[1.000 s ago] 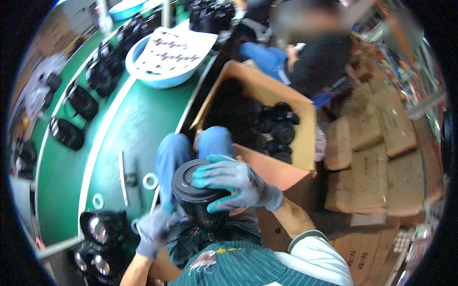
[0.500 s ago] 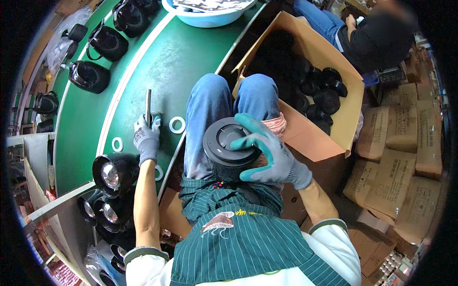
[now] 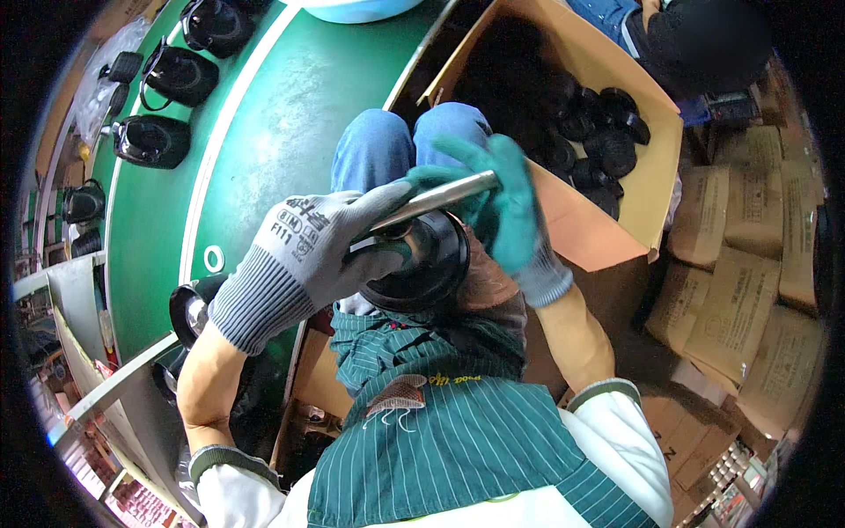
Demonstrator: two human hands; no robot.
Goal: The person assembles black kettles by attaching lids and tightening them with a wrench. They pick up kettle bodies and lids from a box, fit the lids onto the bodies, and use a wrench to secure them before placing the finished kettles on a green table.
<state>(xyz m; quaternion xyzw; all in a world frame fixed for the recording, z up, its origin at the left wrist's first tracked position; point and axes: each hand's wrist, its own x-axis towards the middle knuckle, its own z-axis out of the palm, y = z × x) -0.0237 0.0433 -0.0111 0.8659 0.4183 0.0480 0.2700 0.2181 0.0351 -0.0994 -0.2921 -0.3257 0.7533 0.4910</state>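
My left hand [image 3: 308,246], in a grey knit glove, is closed around a slim metal rod [image 3: 449,200]. The rod slants up to the right above my lap. Under it sits a round black part [image 3: 431,273] with a wide flanged rim, resting on my lap against the apron; my left hand and the rod cover some of it. My right hand [image 3: 506,202], in a grey glove with a green palm, is beside the rod's far end, fingers spread and somewhat blurred. Whether it touches the rod, I cannot tell.
A green work surface [image 3: 299,114] runs along my left, bearing glossy black kettle-like bodies [image 3: 180,75], a white ring [image 3: 214,258] and a light-blue basin [image 3: 361,7]. On the right, an open carton [image 3: 656,167] holds several black round parts. Cardboard boxes [image 3: 739,326] are stacked beyond; another person [image 3: 695,48] sits there.
My left hand has brought the metal rod from the green surface to over my lap. My right hand has come off the black part and moved up. The black part now shows a different face.
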